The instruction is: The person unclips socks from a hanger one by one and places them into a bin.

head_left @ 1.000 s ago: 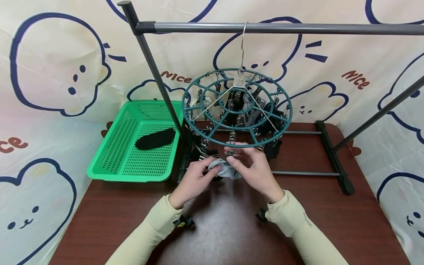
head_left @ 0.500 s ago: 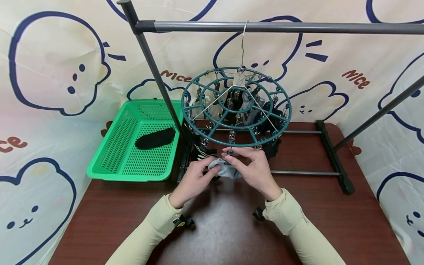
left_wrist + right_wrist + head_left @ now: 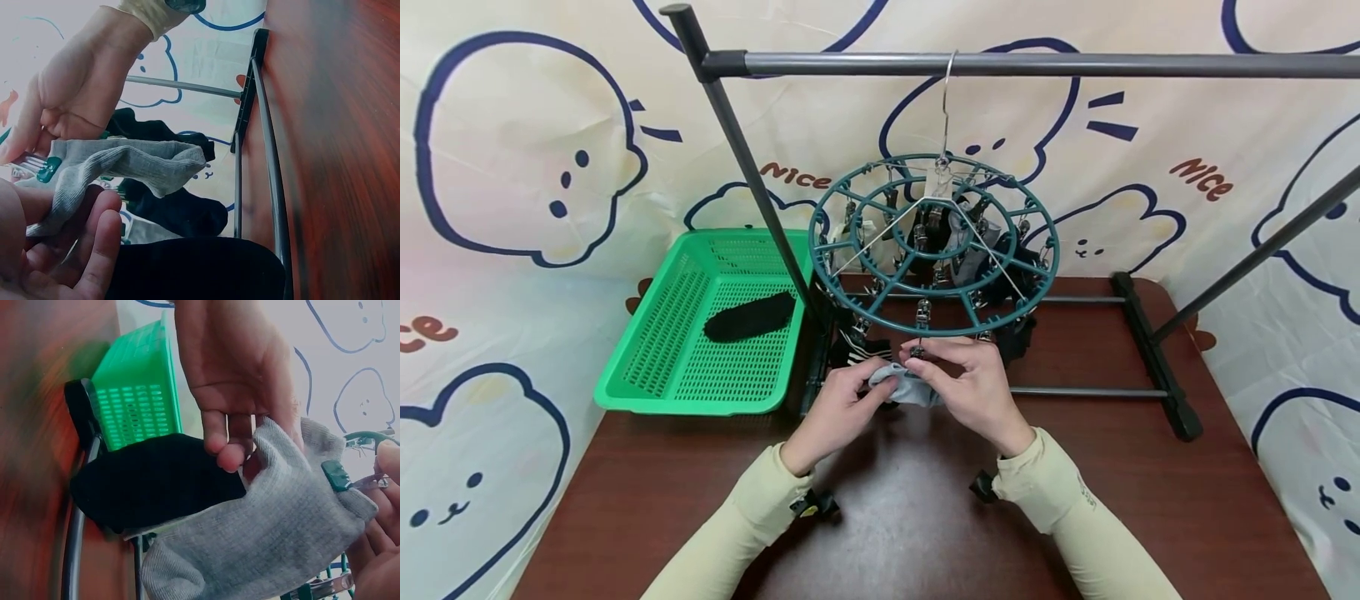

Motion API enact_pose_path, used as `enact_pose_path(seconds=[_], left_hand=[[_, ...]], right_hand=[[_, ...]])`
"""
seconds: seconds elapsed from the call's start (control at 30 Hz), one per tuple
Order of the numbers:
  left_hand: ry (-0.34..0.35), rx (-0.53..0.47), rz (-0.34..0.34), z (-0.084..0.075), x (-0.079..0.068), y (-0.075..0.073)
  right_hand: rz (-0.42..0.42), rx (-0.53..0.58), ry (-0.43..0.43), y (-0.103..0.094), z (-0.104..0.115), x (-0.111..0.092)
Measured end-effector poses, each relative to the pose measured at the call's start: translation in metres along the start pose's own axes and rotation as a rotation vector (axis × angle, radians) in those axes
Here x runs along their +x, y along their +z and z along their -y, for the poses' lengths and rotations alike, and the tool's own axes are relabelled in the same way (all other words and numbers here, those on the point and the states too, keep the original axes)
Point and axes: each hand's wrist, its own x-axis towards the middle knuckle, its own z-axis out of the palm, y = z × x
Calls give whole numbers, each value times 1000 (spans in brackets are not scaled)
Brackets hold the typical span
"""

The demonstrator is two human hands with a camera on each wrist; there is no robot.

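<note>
A grey ribbed sock point(image 3: 250, 525) hangs below the front rim of a round green drying hanger point(image 3: 887, 287). My left hand point(image 3: 842, 408) pinches the sock's cuff between thumb and fingers. At the other side of the cuff, my right hand point(image 3: 977, 392) pinches a metal peg with green tips point(image 3: 49, 169). In the right wrist view the green tip sits on the sock's edge, with my right thumb and fingers at the peg's metal end. Whether its jaws press fully on the fabric cannot be told.
A green basket point(image 3: 617, 379) stands left with a black sock point(image 3: 751, 317) inside. Several dark and grey socks hang from the hanger. Striped black fabric point(image 3: 853, 343) hangs just behind my left hand. A grey rack post point(image 3: 752, 175) rises beside the basket.
My right hand has shifted slightly left and toward me, its fingers staying on the peg. My left hand keeps holding the sock almost in place.
</note>
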Motion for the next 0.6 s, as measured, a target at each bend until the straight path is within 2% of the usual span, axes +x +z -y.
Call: enact_pose_path(seconds=[0.33, 0.6], left_hand=[[-11, 19, 2, 1, -3, -1], [24, 44, 33, 1, -8, -2]], right_hand=[[-31, 105, -5, 1, -1, -1], [-23, 162, -24, -2, -1, -1]])
